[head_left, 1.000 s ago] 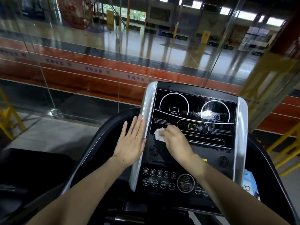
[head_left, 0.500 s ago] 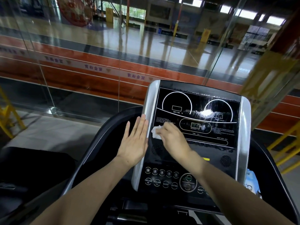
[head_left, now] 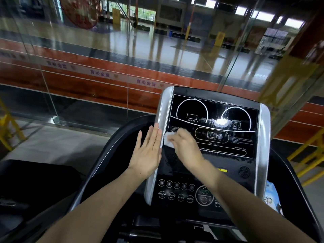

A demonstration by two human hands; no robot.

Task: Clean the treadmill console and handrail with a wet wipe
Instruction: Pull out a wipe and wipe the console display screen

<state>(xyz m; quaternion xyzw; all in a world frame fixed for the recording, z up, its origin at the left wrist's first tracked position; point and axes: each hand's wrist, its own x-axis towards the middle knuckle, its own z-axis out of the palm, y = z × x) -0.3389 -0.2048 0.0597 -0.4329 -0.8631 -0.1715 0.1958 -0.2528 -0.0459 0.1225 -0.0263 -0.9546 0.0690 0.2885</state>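
The treadmill console [head_left: 210, 155] is a tall black panel tilted back, framed by a silver strip down each side. Its upper half is a glossy display with two white arcs, marked INCLINE on the left and SPEED on the right, and an oval readout below them; smeared wet streaks and a bright glare cross the middle. The lower half carries round buttons, among them INCLINE, MODE, ENTER and START. The wet wipe [head_left: 168, 139] is a small white crumpled wad pressed against the display's left edge, just beside the silver strip, partly covered by fingers. The handrail [head_left: 105, 155] is a broad black curved band sweeping round the console's left side
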